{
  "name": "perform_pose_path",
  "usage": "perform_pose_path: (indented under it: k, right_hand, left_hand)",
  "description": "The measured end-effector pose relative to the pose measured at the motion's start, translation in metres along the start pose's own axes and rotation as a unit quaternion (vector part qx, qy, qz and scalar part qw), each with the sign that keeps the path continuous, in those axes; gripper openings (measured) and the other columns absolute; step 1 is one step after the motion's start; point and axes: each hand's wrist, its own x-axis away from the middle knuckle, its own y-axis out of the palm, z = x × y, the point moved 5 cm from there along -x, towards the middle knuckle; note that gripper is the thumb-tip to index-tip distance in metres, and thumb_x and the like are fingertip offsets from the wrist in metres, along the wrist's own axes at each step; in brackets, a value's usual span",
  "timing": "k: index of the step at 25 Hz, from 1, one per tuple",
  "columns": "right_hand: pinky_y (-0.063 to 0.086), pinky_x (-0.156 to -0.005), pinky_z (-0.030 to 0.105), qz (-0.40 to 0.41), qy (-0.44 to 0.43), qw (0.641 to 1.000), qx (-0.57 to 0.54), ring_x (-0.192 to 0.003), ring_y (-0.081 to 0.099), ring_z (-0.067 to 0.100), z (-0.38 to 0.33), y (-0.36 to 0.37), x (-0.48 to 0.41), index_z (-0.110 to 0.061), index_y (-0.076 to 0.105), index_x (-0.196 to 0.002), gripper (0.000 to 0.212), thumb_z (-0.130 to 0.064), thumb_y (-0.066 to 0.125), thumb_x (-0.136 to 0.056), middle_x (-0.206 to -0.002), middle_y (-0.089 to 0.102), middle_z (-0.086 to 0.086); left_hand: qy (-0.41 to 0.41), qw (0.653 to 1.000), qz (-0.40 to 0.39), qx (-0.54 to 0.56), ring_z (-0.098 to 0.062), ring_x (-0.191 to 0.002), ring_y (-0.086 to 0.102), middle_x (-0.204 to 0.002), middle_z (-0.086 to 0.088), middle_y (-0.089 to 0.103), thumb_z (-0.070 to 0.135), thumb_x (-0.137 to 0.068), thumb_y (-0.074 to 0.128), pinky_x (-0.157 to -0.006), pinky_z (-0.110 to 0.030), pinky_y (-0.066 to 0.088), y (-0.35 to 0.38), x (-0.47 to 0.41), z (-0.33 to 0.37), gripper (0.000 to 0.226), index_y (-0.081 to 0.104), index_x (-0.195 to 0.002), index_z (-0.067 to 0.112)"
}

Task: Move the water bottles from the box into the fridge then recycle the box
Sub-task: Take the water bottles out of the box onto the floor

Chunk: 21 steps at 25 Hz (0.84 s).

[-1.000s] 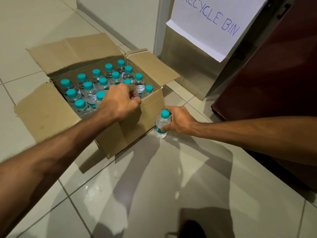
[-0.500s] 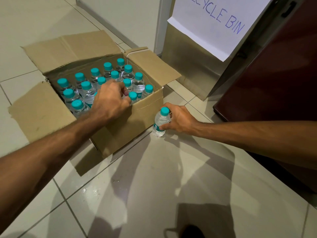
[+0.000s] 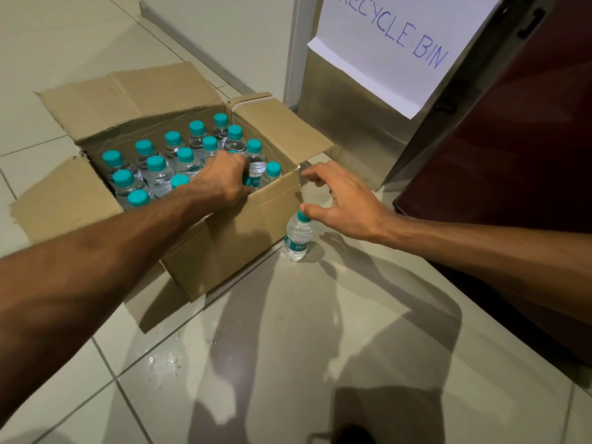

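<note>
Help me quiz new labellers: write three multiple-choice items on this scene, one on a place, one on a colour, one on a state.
1. Where does the lone bottle stand? A on the floor beside the box; B inside it; C on a shelf.
2. What colour are the bottle caps? A red; B teal; C white.
3. How is the right hand? A wrapped round the lone bottle; B flat on the floor; C open, fingers spread.

1 A: it stands upright on the tiles outside the box's near corner.
2 B: every cap in view is teal.
3 C: the fingers are spread above the lone bottle, with no grip round it.
</note>
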Motion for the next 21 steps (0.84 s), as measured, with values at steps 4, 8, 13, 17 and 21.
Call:
perform_pose_path:
  k: [4,8,13,17,21]
  right_hand:
    - [0.036,-0.076,0.008,0.016,-0.026,0.999,-0.013,-0.105,0.053,0.01,-0.006,-0.001,-0.009,-0.016,0.056,-0.13,0.044,-0.03,0.068,-0.091,-0.12,0.057,0.0]
    - [0.044,-0.075,0.012,0.035,-0.028,0.997,-0.055,-0.1,0.057,0.009,-0.021,-0.006,-0.024,-0.017,0.061,-0.124,0.038,-0.024,0.072,-0.088,-0.117,0.06,-0.002]
    - [0.059,-0.073,0.02,0.049,-0.023,0.993,-0.106,-0.083,0.068,0.008,-0.051,-0.021,-0.044,-0.017,0.063,-0.124,0.044,-0.024,0.079,-0.084,-0.111,0.063,-0.004]
    - [0.052,-0.064,0.012,0.055,-0.029,0.989,-0.133,-0.076,0.065,0.002,-0.076,-0.034,-0.047,-0.022,0.061,-0.128,0.061,-0.041,0.085,-0.076,-0.108,0.062,-0.009]
    - [0.04,-0.059,0.005,0.047,-0.044,0.994,-0.085,-0.074,0.055,-0.005,-0.092,-0.037,-0.03,-0.021,0.062,-0.117,0.055,-0.047,0.085,-0.074,-0.096,0.061,-0.015]
  left_hand:
    - [0.006,1.0,0.02,-0.001,-0.018,-0.091,0.055,-0.115,-0.013,0.062,0.022,-0.09,0.068,-0.085,-0.034,0.052,-0.008,0.004,0.002,0.034,0.058,-0.119,0.006]
    - [0.033,0.996,0.088,0.01,-0.019,-0.079,0.06,-0.101,-0.012,0.068,0.024,-0.087,0.072,-0.066,-0.024,0.046,-0.057,0.019,0.013,0.035,0.064,-0.112,0.002]
    - [0.056,0.99,0.129,0.007,-0.02,-0.077,0.063,-0.097,-0.012,0.072,0.03,-0.08,0.078,-0.059,-0.023,0.048,-0.124,0.046,0.037,0.039,0.069,-0.106,0.003]
    - [0.063,0.99,0.122,0.016,-0.015,-0.072,0.064,-0.085,-0.002,0.068,0.033,-0.077,0.08,-0.056,-0.022,0.046,-0.146,0.065,0.058,0.036,0.072,-0.102,0.009]
    - [0.083,0.992,0.097,0.008,-0.007,-0.067,0.062,-0.086,-0.002,0.071,0.033,-0.075,0.081,-0.053,-0.02,0.046,-0.131,0.078,0.078,0.035,0.072,-0.102,0.013]
